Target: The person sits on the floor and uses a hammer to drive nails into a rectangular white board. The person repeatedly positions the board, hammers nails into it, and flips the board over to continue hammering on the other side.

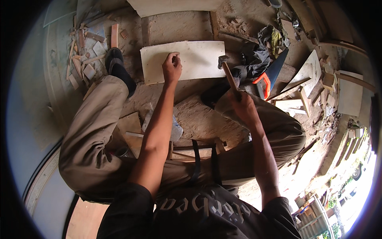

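A pale rectangular board [203, 55] lies in front of me between my feet, with wooden strips running from its far side. My left hand [172, 67] is over the left half of the board, its fingers curled in a pinch; what they hold, if anything, is too small to make out. My right hand [243, 106] grips the wooden handle of a hammer [230, 75]. The hammer's dark head is up near the board's right edge, apart from my left hand.
A handsaw with an orange handle [263, 85] lies right of my right hand, beside a black plastic bag [256, 57]. Wood offcuts [89, 71] litter the floor at left, with more scraps [302, 95] at right. Another pale panel [175, 6] is at the far side.
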A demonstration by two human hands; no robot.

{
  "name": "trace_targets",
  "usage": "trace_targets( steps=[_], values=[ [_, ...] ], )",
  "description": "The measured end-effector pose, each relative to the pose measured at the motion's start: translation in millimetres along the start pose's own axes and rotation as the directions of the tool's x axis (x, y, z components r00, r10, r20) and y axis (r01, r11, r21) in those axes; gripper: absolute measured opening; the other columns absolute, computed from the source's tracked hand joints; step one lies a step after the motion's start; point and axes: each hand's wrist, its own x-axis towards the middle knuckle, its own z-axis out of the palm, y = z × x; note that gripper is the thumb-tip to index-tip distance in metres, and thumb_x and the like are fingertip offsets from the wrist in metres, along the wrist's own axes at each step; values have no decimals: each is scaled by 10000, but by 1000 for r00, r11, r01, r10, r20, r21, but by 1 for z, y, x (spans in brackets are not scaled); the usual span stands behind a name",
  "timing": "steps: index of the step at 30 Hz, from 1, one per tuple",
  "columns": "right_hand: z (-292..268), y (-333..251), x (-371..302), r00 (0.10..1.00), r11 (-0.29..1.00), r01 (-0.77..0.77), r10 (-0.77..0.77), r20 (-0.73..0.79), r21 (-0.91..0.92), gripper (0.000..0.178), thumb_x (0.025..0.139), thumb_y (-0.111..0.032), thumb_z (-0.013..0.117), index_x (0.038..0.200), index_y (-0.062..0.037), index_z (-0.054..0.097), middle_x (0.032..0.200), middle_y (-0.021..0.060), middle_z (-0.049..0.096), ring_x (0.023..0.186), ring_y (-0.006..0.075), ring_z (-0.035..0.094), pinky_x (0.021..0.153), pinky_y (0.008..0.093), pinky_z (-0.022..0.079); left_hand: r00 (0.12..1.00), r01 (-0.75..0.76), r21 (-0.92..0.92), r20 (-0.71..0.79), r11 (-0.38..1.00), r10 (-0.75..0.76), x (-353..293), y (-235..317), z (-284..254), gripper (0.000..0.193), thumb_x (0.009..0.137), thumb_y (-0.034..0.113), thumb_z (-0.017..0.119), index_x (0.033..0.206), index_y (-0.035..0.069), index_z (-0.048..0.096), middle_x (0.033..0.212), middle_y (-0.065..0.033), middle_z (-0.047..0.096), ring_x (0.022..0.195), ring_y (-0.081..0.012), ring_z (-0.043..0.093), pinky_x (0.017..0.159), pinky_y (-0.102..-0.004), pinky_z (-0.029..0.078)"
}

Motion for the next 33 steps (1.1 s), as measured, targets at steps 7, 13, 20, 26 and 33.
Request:
trace_targets(
  steps=[7, 13, 20, 26, 33],
  values=[
    [5, 12, 3, 1000, 1000, 0, 0, 17, -5, 522, 884, -463, 600, 1004, 44, 623, 876, 271, 648, 916, 423, 631, 778, 458, 484, 964, 192, -464, -78, 865, -256, 8, -13, 4, 162, 920, 8, 403, 946, 45, 558, 794, -60, 537, 559, -125, 545, 491, -288, 518],
    [5, 16, 4, 1000, 1000, 8, -8, -13, -19, 504, 881, -458, 609, 991, 33, 621, 870, 279, 640, 900, 432, 628, 771, 469, 488, 944, 244, -447, -93, 861, -316, 7, -3, 7, 189, 905, 3, 386, 853, 33, 565, 814, -58, 555, 571, -121, 545, 506, -282, 527],
    [9, 18, 5, 998, 998, 55, -56, -38, -20, 492, 880, -454, 615, 977, 29, 608, 868, 282, 635, 892, 446, 618, 772, 481, 484, 953, 269, -428, -12, 863, -303, 3, -4, 4, 230, 912, 9, 428, 962, -1, 652, 910, -80, 602, 634, -128, 572, 564, -268, 533],
    [11, 25, 4, 997, 999, 51, -51, -55, -15, 502, 876, -459, 618, 976, 33, 610, 871, 287, 633, 897, 454, 615, 776, 478, 481, 944, 328, -600, 192, 729, -267, -2, 13, 1, 242, 905, 75, 569, 1110, -36, 633, 1075, -121, 640, 806, -180, 657, 672, -261, 511],
    [7, 13, 3, 999, 1000, 23, -23, -37, -5, 495, 875, -447, 623, 949, 42, 619, 836, 285, 630, 882, 451, 619, 748, 473, 480, 950, 311, -477, 137, 822, -280, 1, -2, -9, 298, 879, 157, 678, 1111, -24, 633, 959, -111, 703, 820, -212, 707, 597, -262, 530]
  ],
)
